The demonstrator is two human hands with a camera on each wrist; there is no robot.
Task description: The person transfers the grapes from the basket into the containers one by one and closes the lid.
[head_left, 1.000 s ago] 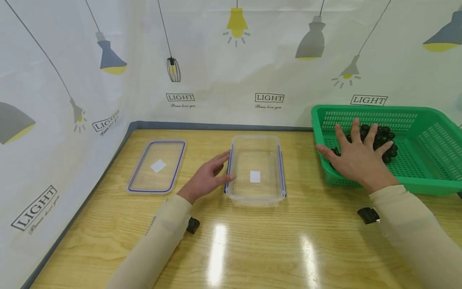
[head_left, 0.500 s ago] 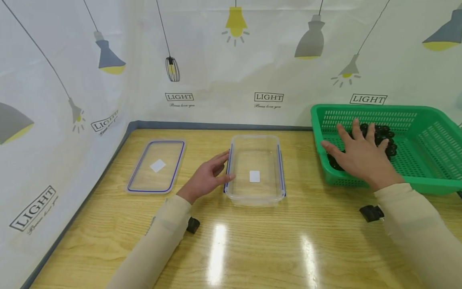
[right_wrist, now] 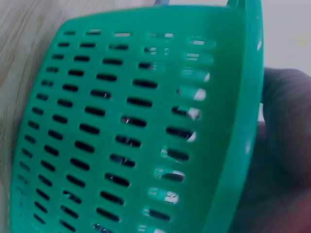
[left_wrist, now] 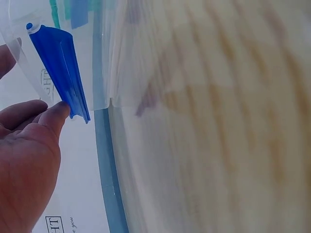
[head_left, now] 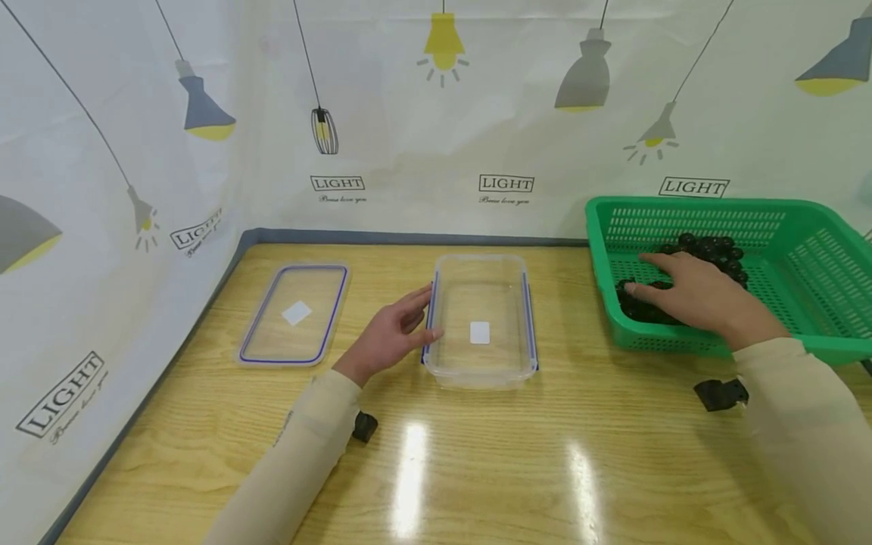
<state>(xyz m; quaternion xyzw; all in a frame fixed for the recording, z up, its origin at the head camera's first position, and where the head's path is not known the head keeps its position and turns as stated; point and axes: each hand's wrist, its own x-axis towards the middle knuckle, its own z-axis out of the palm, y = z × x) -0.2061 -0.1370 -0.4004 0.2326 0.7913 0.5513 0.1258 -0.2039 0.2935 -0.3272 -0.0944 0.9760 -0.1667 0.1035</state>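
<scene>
My left hand [head_left: 390, 339] rests at the left side of a clear plastic food container [head_left: 480, 303], fingers relaxed and thumb by the rim. In the left wrist view its fingertips touch the container's blue-edged locking flap [left_wrist: 60, 68]. My right hand [head_left: 708, 297] reaches over the front wall of a green plastic basket [head_left: 804, 350], above dark, shiny grapes [head_left: 708, 246]. Thumb and index finger are spread apart over the grapes [head_left: 636, 306] at the basket's left; the other fingers are hidden. In the right wrist view the basket wall hides most of this hand [right_wrist: 286, 141].
A clear lid [head_left: 294, 314] with a blue seal lies on the wooden table [head_left: 490, 469], left of the container. Behind stands a wall covering [head_left: 409, 136] printed with lamps. Black straps [head_left: 720, 394] hang at both wrists.
My right hand has drawn back toward the right and turned, its spread fingers now lower and closer together, uncovering more grapes. My left hand and the container have stayed put.
</scene>
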